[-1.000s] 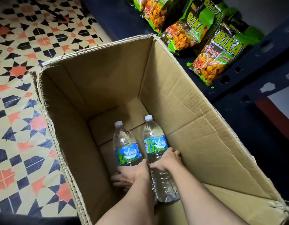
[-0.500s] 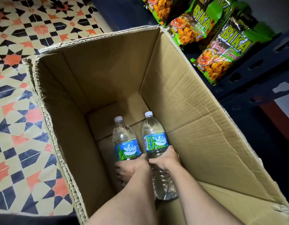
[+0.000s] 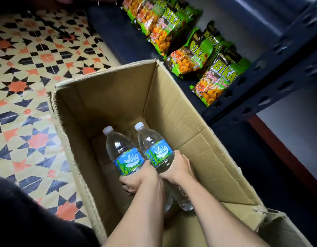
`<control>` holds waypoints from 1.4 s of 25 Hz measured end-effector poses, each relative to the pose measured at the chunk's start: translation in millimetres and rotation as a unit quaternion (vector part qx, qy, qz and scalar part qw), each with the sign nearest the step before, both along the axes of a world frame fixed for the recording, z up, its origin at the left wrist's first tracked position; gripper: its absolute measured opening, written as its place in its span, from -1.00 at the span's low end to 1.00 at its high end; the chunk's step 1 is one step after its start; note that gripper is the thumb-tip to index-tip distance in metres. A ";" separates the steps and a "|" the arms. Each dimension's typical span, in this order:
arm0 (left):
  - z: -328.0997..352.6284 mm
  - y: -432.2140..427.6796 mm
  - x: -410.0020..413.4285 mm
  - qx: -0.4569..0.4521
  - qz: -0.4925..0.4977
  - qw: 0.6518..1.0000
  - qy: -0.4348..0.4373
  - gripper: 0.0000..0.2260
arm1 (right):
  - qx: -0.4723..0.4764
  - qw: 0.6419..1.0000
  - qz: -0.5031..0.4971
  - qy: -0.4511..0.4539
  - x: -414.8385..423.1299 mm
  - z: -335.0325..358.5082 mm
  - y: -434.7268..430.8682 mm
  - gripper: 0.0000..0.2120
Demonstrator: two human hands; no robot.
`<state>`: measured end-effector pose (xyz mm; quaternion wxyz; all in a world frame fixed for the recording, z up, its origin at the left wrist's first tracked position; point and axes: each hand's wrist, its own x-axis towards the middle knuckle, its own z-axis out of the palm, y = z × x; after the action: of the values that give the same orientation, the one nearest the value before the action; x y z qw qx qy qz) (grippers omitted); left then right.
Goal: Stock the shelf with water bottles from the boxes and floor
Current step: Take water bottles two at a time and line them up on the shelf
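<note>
Two clear water bottles with white caps and blue-green labels are inside an open cardboard box (image 3: 180, 122). My left hand (image 3: 136, 179) grips the left bottle (image 3: 122, 148) around its lower body. My right hand (image 3: 179, 168) grips the right bottle (image 3: 154, 145) just below its label. Both bottles are tilted with caps pointing away from me, lifted off the box bottom. The bottle bases are partly hidden behind my forearms. The dark metal shelf (image 3: 271, 81) stands to the right of the box.
Several green snack bags (image 3: 213, 81) lie in a row on the lower shelf board. A patterned tile floor (image 3: 25, 86) spreads to the left of the box. A box flap (image 3: 261, 220) hangs at the near right corner.
Both hands have raised the two bottles from the box bottom toward me, and the view has pulled back and up, showing more of the shelf.
</note>
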<state>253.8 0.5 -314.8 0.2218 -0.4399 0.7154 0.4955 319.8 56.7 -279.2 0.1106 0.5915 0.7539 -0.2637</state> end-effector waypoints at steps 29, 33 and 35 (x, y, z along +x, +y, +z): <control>456.8 -36.8 167.4 0.407 -0.463 0.624 0.481 -0.29 | 0.483 0.745 -0.216 0.406 232.1 422.6 -76.2 -0.36; 478.4 -8.2 179.4 0.408 -0.488 0.595 0.492 -0.30 | 0.498 0.716 -0.247 0.424 242.8 436.3 -52.1 -0.39; 486.3 9.5 181.4 0.413 -0.496 0.584 0.492 -0.35 | 0.498 0.709 -0.264 0.423 242.8 439.1 -33.5 -0.35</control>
<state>435.2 10.0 171.5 0.2049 0.4330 0.5404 0.6917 562.5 23.2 159.9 -0.6048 0.5621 0.5567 -0.0915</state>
